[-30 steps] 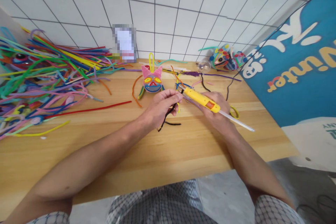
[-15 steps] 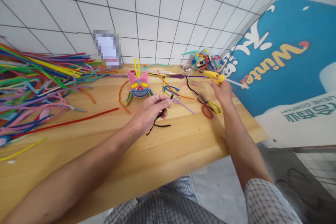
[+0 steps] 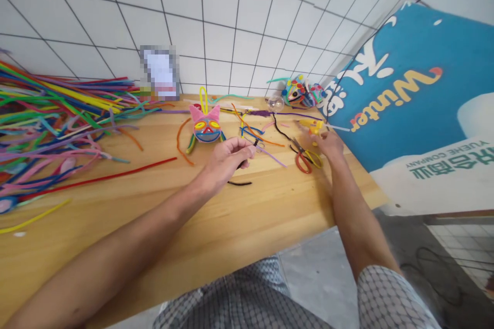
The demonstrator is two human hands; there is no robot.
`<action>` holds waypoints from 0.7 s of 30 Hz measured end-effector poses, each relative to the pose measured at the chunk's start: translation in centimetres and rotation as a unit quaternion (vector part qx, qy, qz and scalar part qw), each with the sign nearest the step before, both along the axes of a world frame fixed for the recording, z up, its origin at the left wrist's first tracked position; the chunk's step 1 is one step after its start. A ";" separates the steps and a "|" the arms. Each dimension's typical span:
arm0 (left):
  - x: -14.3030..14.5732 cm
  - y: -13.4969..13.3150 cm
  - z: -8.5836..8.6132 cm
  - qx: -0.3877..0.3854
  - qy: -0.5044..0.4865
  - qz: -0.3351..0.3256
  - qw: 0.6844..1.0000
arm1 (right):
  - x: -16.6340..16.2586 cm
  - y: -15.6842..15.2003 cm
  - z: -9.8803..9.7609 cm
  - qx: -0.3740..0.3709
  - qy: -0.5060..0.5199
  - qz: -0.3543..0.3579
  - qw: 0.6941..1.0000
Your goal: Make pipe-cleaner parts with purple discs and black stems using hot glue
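My left hand [image 3: 233, 155] is closed in a pinch on a black pipe cleaner [image 3: 256, 142], whose short end sticks up past the thumb; fingers cover much of the rest. Just left of it, a cat-faced ornament [image 3: 207, 131] with pink ears and a yellow loop rests on the table. My right hand [image 3: 330, 144] is around the handle of a yellow hot glue gun [image 3: 311, 125], low at the right side, with a pale glue stick [image 3: 339, 128] jutting from its rear. Scissors [image 3: 304, 161] with red and yellow handles lie beside this hand.
A large heap of coloured pipe cleaners [image 3: 65, 113] covers the left of the wooden table [image 3: 162, 226]. A blurred, phone-like object [image 3: 161, 73] leans on the tiled wall. Decorated balls [image 3: 296, 91] and a clear ball [image 3: 275, 104] sit at the back right, beside a blue banner [image 3: 417, 72].
My right hand has lowered the glue gun toward the table and moved slightly left. My left hand has turned a little, still pinching the black pipe cleaner. The view has shifted slightly.
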State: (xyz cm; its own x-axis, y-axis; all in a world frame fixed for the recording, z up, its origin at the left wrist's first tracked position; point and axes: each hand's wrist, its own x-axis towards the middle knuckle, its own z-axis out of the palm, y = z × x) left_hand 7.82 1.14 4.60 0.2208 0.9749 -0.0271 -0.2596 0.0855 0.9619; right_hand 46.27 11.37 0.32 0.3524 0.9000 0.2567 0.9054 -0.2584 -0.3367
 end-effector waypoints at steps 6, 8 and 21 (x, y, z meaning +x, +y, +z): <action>0.0 -0.2 0.4 0.045 0.043 -0.017 0.998 | -7.9 -7.2 3.4 0.084 0.246 0.221 0.940; 0.0 -0.4 0.5 0.064 0.072 -0.019 0.995 | -12.3 -9.4 4.8 0.055 0.308 0.308 0.898; -5.2 -3.7 0.4 0.179 0.226 0.062 0.956 | -23.5 -10.5 4.3 0.015 0.380 0.404 0.832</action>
